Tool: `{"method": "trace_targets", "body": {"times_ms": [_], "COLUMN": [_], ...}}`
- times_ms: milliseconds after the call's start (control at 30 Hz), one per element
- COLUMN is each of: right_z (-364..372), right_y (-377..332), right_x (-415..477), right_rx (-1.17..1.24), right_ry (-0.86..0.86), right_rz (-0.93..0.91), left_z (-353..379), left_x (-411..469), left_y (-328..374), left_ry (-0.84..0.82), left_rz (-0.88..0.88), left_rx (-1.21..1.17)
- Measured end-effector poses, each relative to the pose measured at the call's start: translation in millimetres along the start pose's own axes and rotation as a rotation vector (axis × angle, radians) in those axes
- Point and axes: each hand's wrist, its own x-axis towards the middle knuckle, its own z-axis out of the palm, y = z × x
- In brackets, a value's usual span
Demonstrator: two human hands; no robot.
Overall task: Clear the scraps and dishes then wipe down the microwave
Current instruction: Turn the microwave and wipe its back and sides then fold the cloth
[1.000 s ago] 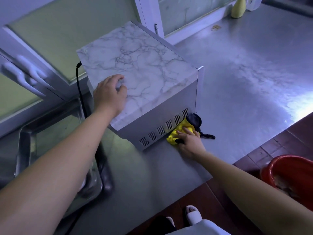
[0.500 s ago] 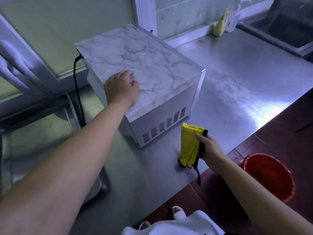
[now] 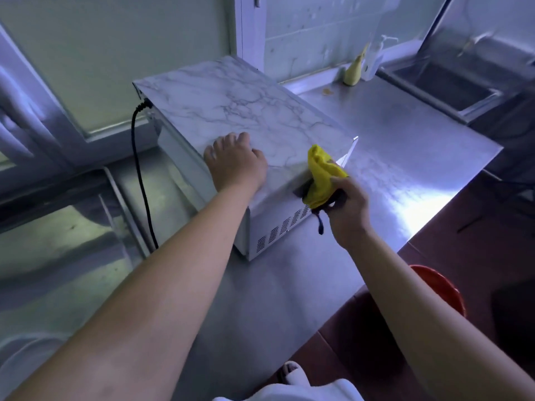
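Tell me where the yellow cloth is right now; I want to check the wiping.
The yellow cloth is bunched in the right hand, raised at the microwave's near right top edge, right of the left hand.

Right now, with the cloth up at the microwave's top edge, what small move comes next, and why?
Probably lay the yellow cloth flat on the marble-patterned top of the microwave and sweep across it. The right hand holds the cloth bunched at the top's near edge, and the left hand rests on the top, bracing the microwave.
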Motion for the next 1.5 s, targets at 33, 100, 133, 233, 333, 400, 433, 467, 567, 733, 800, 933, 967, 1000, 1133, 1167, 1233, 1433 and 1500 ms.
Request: {"method": "trace_targets", "body": {"times_ms": [33,100,133,233,333,400,433,467,567,733,800,933,967,1000,1133,1167,1233,1433,1500], "right_z": [5,10,11,14,19,17,16,16,20,22,30,57,60,60,53,48,39,14,9], "right_y": [2,7,10,23,37,43,47,52,60,66,76,72,73,78,118,129,147,192,199], "right_x": [1,7,12,27,36,40,42,43,45,58,63,62,60,58,48,49,55,73,74], "right_rx": [0.026,0.060,0.081,-0.057,-0.175,-0.208,-0.249,-0.313,-0.575,-0.726,-0.482,-0.192,-0.160,-0.159,-0.305,-0.355,-0.424,-0.350,-0.256], "right_ry": [-0.010,0.084,0.162,0.394,0.486,0.468,0.423,0.375,0.291,0.239,0.315,0.496,0.521,0.534,0.483,0.460,0.437,0.492,0.520], "right_rz": [0.050,0.119,0.134,0.105,0.122,0.148,0.162,0.161,0.122,0.098,0.134,0.135,0.093,0.037,-0.268,-0.322,-0.375,-0.116,0.109], "left_z": [0,1,1,-1,-3,-3,-2,-2,-2,-2,-1,1,2,2,5,6,7,5,4], "left_x": [-1,-1,-1,-2,-3,-2,-2,-3,-2,-1,-1,0,0,0,0,0,1,3,3], "left_y": [0,0,0,0,1,1,0,0,0,1,1,0,0,-1,-2,-2,-2,-2,-2], "left_ry": [-0.001,0.002,0.010,-0.002,-0.015,-0.020,-0.023,-0.025,-0.025,-0.019,-0.023,-0.020,-0.017,-0.013,0.004,0.010,0.019,0.014,0.012], "left_rz": [0.004,0.010,0.014,0.014,0.018,0.017,0.020,0.023,0.020,0.018,0.014,0.009,0.006,0.005,-0.001,0.002,0.009,0.004,0.004], "left_rx": [0.003,0.000,-0.002,-0.002,-0.014,-0.016,-0.013,-0.011,-0.014,0.002,0.004,-0.004,-0.007,-0.012,-0.021,-0.022,-0.020,-0.009,-0.004]}}
